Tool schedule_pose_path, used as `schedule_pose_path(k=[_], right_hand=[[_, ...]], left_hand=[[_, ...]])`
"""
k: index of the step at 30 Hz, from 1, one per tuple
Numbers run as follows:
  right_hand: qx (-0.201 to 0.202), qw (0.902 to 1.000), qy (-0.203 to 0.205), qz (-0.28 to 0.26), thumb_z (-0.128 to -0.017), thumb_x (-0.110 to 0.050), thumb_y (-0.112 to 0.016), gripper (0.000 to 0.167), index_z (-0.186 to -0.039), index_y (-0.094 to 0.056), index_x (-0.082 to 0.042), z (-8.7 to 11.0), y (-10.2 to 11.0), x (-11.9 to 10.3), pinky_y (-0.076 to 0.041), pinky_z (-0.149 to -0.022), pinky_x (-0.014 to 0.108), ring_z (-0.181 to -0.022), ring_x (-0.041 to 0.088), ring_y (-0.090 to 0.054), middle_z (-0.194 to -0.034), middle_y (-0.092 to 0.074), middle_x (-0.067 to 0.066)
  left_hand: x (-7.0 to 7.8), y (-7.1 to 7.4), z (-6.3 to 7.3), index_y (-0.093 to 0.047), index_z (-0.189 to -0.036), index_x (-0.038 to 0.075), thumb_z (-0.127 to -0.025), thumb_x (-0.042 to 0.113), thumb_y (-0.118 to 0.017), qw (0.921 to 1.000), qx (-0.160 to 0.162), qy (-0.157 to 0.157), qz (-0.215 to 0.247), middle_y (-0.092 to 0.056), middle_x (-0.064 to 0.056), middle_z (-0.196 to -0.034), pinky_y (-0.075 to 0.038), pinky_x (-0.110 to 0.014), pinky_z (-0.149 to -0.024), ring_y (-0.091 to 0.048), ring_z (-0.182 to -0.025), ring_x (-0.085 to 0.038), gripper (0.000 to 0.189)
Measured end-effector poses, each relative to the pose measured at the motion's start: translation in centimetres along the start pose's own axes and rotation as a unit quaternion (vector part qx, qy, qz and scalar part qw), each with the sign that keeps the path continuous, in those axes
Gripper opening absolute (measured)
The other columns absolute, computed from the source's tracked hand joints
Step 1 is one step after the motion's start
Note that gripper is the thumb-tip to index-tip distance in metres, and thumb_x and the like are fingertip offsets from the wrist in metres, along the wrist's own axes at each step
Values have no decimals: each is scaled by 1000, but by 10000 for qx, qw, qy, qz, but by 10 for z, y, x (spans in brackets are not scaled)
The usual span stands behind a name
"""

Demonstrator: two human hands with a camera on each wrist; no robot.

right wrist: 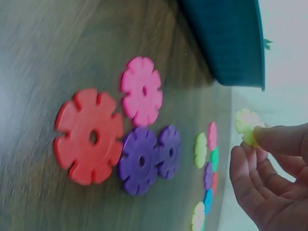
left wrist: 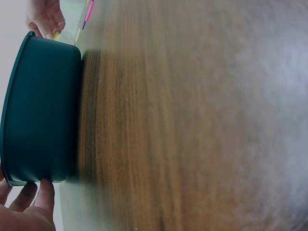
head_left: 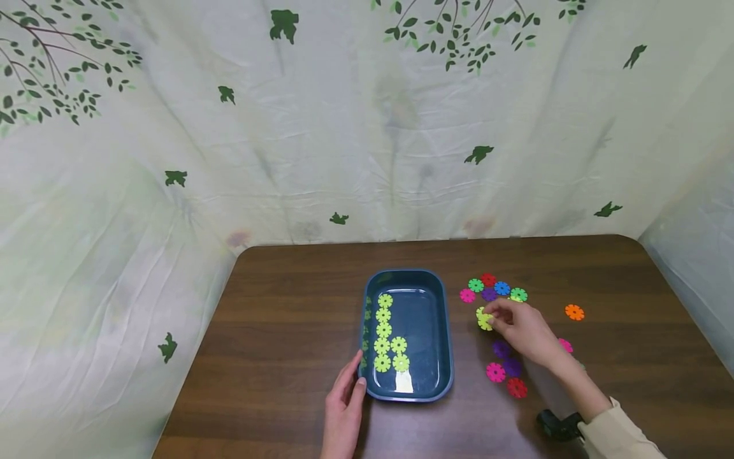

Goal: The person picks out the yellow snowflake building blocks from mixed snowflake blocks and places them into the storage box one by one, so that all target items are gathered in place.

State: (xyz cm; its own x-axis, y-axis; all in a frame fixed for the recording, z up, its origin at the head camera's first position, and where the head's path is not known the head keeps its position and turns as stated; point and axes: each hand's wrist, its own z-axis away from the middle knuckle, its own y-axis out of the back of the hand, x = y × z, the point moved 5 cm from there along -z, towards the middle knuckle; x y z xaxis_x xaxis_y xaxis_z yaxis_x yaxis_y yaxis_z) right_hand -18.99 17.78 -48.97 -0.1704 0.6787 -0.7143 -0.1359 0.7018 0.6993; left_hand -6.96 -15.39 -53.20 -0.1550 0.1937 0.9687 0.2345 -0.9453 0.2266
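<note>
My right hand (head_left: 527, 328) pinches a yellow-green notched plastic disc (right wrist: 247, 122) between thumb and fingertips, above the table to the right of the blue tray (head_left: 421, 273). In the right wrist view, another yellow-green disc (right wrist: 200, 150) lies on the table beyond it. Inside the tray, several yellow-green discs (head_left: 383, 330) form a long column at the left, with a shorter column beside it. My left hand (head_left: 344, 408) touches the tray's near left corner. Its fingertips (left wrist: 45, 190) meet the outer wall in the left wrist view.
Past my right hand is a cluster of mixed discs, among them a blue disc (head_left: 501, 288). Nearer lie a pink disc (head_left: 496, 372), a red disc (head_left: 517, 387) and purple discs (head_left: 512, 367). An orange disc (head_left: 575, 312) sits apart at right. A patterned curtain (head_left: 355, 159) hangs behind the table.
</note>
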Motion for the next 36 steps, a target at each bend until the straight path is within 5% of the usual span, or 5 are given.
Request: schedule_pose_path(k=[9,19,24,31,36], right_hand=[[264,9991,120,-294,-91,-5,-69,14,-103,-69,-13,-2,-2,-18,-57,-77,40,-84,20,-61,-89,-64,-1],[328,9964,79,-780,-91,-9,-70,19,-110,-71,-11,-6,-11,-37,-57,-75,31,-88,19,-62,-100,-68,1],[499,9934,244,-1004,-89,-8,-73,22,-110,-71,-14,-6,-16,-48,-57,-76,28,-89,18,-62,-100,-67,-1],[678,9876,353,-1374,-87,-9,-74,23,-109,-71,-16,-5,-26,-58,-58,-73,25,-84,16,-63,-97,-66,-4],[629,9863,264,-1499,-88,-9,-74,23,-109,-72,-15,-4,-35,-67,-57,-74,24,-86,16,-62,-98,-66,-3]], left_hand=[[0,0,0,-58,-138,20,-98,5,-56,9999,-24,-45,91,-52,-1,-143,-31,-39,-112,-42,-136,-21,44],[2,0,1,-59,-138,20,-97,3,-57,9996,-32,-153,246,-53,1,-142,-31,-12,-104,-42,-135,-17,44],[2,0,1,-59,-138,19,-97,3,-57,9996,3,-146,235,-54,1,-141,-31,-13,-104,-43,-134,-17,44],[0,-1,0,-59,-138,20,-97,4,-57,10000,27,28,27,-54,0,-141,-33,-37,-111,-44,-134,-20,43],[-1,-1,-1,-59,-138,20,-97,4,-56,10000,44,59,-52,-54,1,-141,-34,-36,-110,-44,-134,-19,44]])
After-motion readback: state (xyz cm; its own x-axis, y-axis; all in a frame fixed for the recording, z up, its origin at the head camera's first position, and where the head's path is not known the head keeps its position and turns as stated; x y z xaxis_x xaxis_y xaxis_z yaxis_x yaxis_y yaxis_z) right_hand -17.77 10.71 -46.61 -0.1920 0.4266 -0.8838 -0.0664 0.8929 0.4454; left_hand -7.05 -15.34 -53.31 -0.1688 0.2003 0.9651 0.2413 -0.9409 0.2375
